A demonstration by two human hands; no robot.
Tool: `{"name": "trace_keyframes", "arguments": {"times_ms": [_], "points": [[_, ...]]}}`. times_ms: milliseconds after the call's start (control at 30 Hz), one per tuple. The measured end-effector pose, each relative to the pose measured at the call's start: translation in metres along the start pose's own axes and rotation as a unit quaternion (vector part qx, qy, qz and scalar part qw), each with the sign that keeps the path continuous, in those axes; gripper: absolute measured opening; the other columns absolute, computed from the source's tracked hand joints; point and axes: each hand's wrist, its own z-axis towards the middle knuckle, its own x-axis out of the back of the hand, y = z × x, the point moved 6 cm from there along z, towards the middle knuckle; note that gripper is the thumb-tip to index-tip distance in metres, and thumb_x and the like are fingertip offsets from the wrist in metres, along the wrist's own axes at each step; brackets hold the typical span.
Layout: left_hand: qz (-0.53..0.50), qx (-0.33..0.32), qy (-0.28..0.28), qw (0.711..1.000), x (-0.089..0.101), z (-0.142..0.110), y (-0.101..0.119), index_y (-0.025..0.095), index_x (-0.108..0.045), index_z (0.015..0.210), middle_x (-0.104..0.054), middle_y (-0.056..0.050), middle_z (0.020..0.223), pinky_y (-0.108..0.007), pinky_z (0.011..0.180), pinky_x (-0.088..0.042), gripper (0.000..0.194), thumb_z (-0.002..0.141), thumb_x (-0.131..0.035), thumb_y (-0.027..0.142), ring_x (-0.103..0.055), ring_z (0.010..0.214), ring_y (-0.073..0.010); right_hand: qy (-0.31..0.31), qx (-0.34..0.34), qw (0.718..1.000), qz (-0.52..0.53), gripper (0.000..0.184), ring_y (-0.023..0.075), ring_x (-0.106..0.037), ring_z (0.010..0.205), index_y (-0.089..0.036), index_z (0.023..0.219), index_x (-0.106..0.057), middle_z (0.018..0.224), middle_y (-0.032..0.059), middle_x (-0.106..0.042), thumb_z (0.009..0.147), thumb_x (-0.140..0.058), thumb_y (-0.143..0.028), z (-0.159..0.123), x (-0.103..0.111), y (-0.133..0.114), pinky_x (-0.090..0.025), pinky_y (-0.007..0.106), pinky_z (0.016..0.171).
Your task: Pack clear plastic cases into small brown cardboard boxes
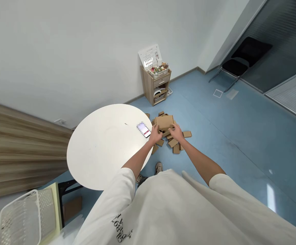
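A brown cardboard box (pixel 164 121) is held up in front of me between both hands. My left hand (pixel 155 134) grips its near left corner, and my right hand (pixel 176 132) grips the near right corner. The box looks folded closed. Below it, several smaller cardboard boxes (pixel 173 143) lie in a loose pile on the blue floor, partly hidden by my hands and the held box. Just left of my left hand, a phone (pixel 145 132) with a lit screen rests at the edge of the white round table (pixel 104 146).
A small wooden cabinet (pixel 148 83) against the wall carries a basket of decorations (pixel 159 69) and a white board (pixel 150 54). A black chair (pixel 236 67) stands at the far right. White plastic baskets (pixel 20 217) are at the lower left, near a striped curtain (pixel 22 149).
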Motion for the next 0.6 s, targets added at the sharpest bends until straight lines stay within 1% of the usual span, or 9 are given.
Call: {"name": "trace_keyframes", "arguments": {"times_ms": [100,167,233,367,467,600], "points": [[-0.005,0.008,-0.004,1.0,-0.004,0.022,0.005,0.017,-0.035,0.152,-0.021,-0.015,0.165,-0.045,0.124,-0.025,0.076,0.082,-0.063,0.028,-0.014,0.155,-0.0349,-0.018,-0.026,0.999,0.002,0.067,0.0329,-0.035,0.145,-0.022,0.15,-0.046,0.158,0.0116,-0.038,0.088,-0.058,-0.046,0.018,0.006,0.01,-0.039,0.042,0.115],[-0.001,0.018,-0.01,1.0,-0.009,0.025,0.0,0.016,-0.032,0.154,-0.017,-0.015,0.167,-0.047,0.125,-0.022,0.08,0.082,-0.064,0.029,-0.011,0.156,-0.0355,-0.048,-0.039,0.998,0.005,0.068,0.0335,-0.038,0.144,-0.023,0.151,-0.044,0.159,0.011,-0.037,0.089,-0.058,-0.046,0.022,0.001,0.02,-0.041,0.043,0.113],[0.009,0.018,-0.025,0.999,-0.016,0.021,-0.007,0.014,-0.03,0.155,-0.017,-0.017,0.167,-0.048,0.126,-0.02,0.082,0.081,-0.064,0.028,-0.01,0.156,-0.0357,-0.082,-0.049,0.995,0.013,0.066,0.0329,-0.046,0.138,-0.023,0.151,-0.045,0.158,0.0108,-0.04,0.09,-0.057,-0.045,0.02,-0.009,0.031,-0.046,0.041,0.108],[0.026,0.026,-0.037,0.999,-0.022,0.01,-0.021,0.013,-0.031,0.155,-0.019,-0.017,0.167,-0.049,0.127,-0.018,0.08,0.083,-0.061,0.027,-0.011,0.156,-0.0348,-0.121,-0.073,0.99,0.028,0.058,0.029,-0.057,0.127,-0.021,0.146,-0.051,0.146,0.0116,-0.054,0.092,-0.055,-0.042,0.011,-0.027,0.047,-0.052,0.035,0.098],[0.036,0.022,-0.035,0.999,-0.019,0.007,-0.025,0.013,-0.03,0.156,-0.019,-0.017,0.167,-0.049,0.126,-0.02,0.079,0.084,-0.06,0.027,-0.012,0.156,-0.0341,-0.127,-0.075,0.989,0.035,0.053,0.0275,-0.06,0.124,-0.022,0.143,-0.055,0.143,0.011,-0.058,0.092,-0.055,-0.041,0.009,-0.034,0.047,-0.054,0.034,0.093],[0.038,0.025,-0.024,0.999,-0.011,0.005,-0.028,0.014,-0.03,0.156,-0.02,-0.017,0.167,-0.048,0.126,-0.021,0.079,0.084,-0.06,0.027,-0.017,0.155,-0.0338,-0.131,-0.077,0.988,0.041,0.053,0.0282,-0.062,0.12,-0.021,0.142,-0.056,0.138,0.0129,-0.061,0.093,-0.054,-0.04,0.007,-0.04,0.04,-0.056,0.035,0.089]]}}
